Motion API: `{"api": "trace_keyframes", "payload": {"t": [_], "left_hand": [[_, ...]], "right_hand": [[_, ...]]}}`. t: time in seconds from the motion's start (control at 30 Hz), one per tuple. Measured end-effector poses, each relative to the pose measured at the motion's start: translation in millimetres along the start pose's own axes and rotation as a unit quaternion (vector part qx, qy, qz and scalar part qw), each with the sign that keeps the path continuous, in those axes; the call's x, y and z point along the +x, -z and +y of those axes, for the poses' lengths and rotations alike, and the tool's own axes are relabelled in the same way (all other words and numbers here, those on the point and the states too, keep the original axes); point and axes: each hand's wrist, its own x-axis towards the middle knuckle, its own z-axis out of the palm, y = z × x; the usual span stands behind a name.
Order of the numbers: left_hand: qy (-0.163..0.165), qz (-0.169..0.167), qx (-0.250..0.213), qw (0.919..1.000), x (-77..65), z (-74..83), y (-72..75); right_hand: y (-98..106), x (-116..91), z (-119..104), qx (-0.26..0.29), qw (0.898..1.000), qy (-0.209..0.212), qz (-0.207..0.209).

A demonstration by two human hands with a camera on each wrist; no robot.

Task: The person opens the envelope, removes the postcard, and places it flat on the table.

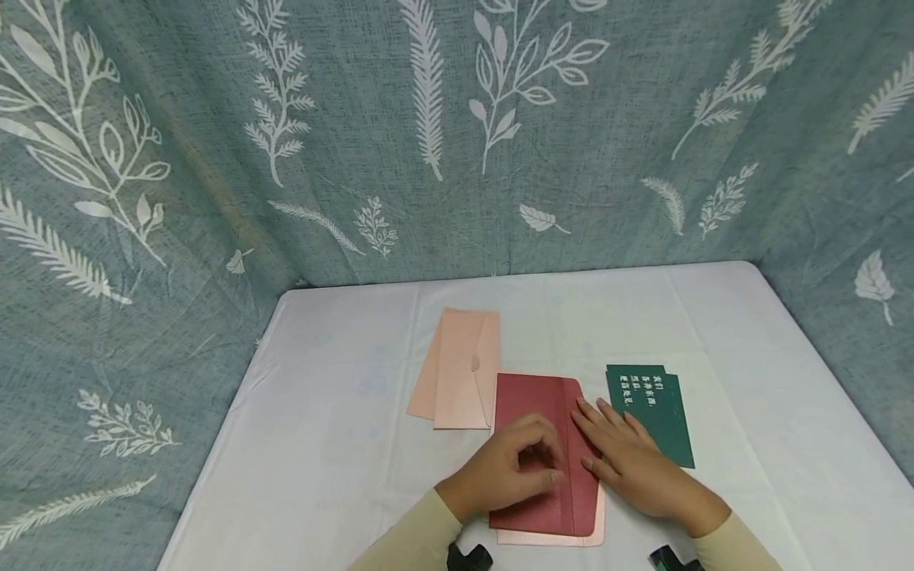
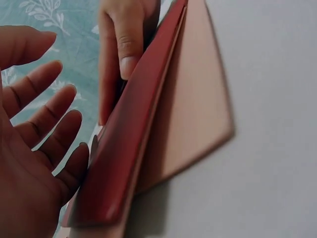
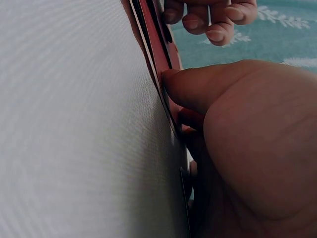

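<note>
A dark red notebook [image 1: 535, 396] with a band running near its right edge lies on a pale pink envelope [image 1: 550, 541], whose border shows beneath it. My left hand [image 1: 507, 472] is over the middle of the notebook; in the left wrist view its fingers [image 2: 54, 129] are loosely bent and hold nothing. Along the notebook's right edge rests my right hand [image 1: 635, 468], fingers stretched out flat. Its thumb [image 3: 183, 84] touches the notebook's edge in the right wrist view. Dark green cards [image 1: 671, 420] with white characters lie partly beneath the right hand's fingers in the head view.
Two more pink envelopes [image 1: 460, 349], overlapping, lie behind and left of the notebook. A white cloth covers the table [image 1: 321, 444]. Green leaf-patterned fabric [image 1: 457, 222] hangs behind and at both sides. Dark wrist devices [image 1: 470, 558] show by the sleeves.
</note>
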Motion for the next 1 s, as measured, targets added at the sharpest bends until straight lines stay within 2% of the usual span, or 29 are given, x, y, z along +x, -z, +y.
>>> {"api": "trace_keyframes", "payload": {"t": [0.13,0.23,0.4,0.5,0.63,0.77,0.87,1.0], "left_hand": [[0.015,0.010,-0.008,0.9998,-2.1,0.6,7.2],[0.063,0.014,-0.034,0.9973,-5.1,1.3,14.0],[0.156,0.025,-0.109,0.9815,-10.2,1.5,25.6],[0.171,0.033,-0.168,0.9702,-11.5,1.3,32.1],[0.170,0.043,-0.261,0.9494,-12.6,2.0,39.4],[0.185,0.052,-0.346,0.9182,-15.0,2.1,44.3],[0.201,0.061,-0.391,0.8961,-17.9,1.3,48.0],[0.213,0.078,-0.427,0.8755,-22.7,-1.2,54.1]], "right_hand": [[0,0,0,0.003,1.000,-0.004,-0.002],[0,1,0,0.003,1.000,-0.006,-0.002],[0,1,0,-0.003,1.000,-0.009,-0.002],[-1,2,-1,-0.003,1.000,-0.013,-0.006],[-1,2,-1,0.000,1.000,-0.017,-0.008],[-1,1,-1,-0.002,1.000,-0.017,-0.008],[0,1,-1,-0.003,1.000,-0.017,-0.008],[1,1,-2,0.003,1.000,-0.017,-0.008]]}}
